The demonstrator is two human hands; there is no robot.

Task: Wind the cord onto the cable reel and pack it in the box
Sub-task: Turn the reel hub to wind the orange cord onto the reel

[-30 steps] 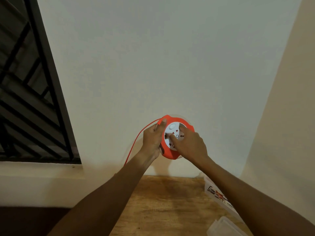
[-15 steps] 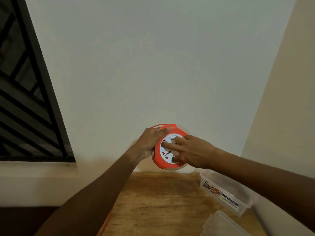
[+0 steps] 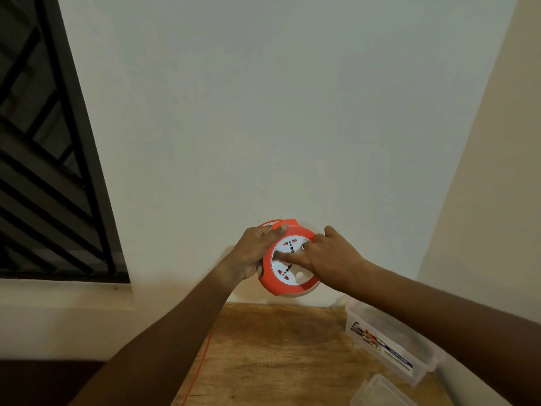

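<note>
I hold a round orange cable reel [image 3: 270, 284] with a white socket face up in the air in front of the wall, above the far edge of a wooden table [image 3: 278, 356]. My left hand [image 3: 254, 252] grips the reel's left rim, thumb on the orange top. My right hand [image 3: 330, 257] lies across the white face, fingers pressing on it. A thin orange cord [image 3: 202, 364] loops out at the reel's top left and hangs down past my left forearm to the table's left edge. A clear plastic box [image 3: 389, 347] stands on the table at the right.
The box's clear lid [image 3: 374, 391] lies at the table's front right corner. A dark barred window [image 3: 49, 159] fills the left side above a pale ledge. Plain walls meet in a corner on the right.
The white socket face has turned under my right hand's fingers. The loose cord loop at the reel's left has shortened to a small arc at the top. The reel sits slightly lower and more to the right.
</note>
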